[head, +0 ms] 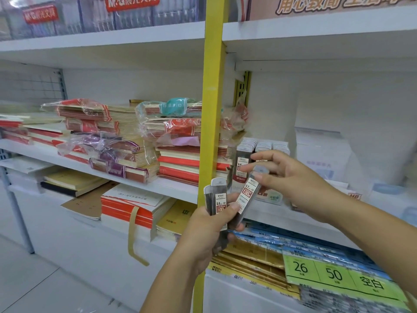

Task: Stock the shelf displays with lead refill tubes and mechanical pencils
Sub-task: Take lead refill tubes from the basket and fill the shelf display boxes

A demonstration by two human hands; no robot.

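My left hand grips a bunch of dark lead refill tubes with white caps and red-and-white labels, held upright in front of the yellow shelf post. My right hand pinches the upper end of one tilted tube marked 0.7, whose lower end still sits in the left hand's bunch. Just behind, a display box on the white shelf holds rows of the same tubes standing upright.
Wrapped stacks of red and cream exercise books fill the shelf to the left of the post. Below lie paper pads, blue packs and green price tags. A pale box stands right of the display. White floor lies at lower left.
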